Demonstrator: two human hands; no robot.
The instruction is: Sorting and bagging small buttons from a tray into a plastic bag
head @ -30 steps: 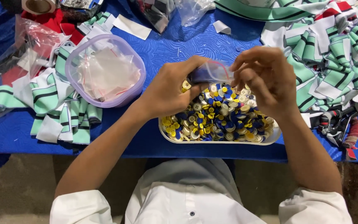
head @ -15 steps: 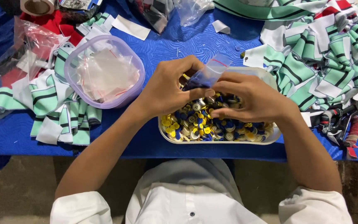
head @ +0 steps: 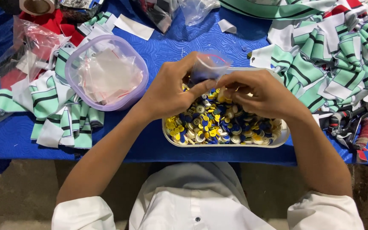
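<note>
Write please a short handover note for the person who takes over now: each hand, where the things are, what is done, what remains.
Left hand: grip shut on the small clear bag, held open above the tray.
Right hand: fingers pinched at the bag's mouth; what they hold is hidden.
Things: white tray of blue, yellow and white buttons on the blue table; lilac tub of empty clear bags to the left; striped fabric pieces on both sides.
Done: the bag looks to hold some blue buttons.
Left: the tray is full; the bag is not sealed.

Two hands (head: 171, 91); one button tray (head: 277, 140); one lilac tub (head: 71, 81).
</note>
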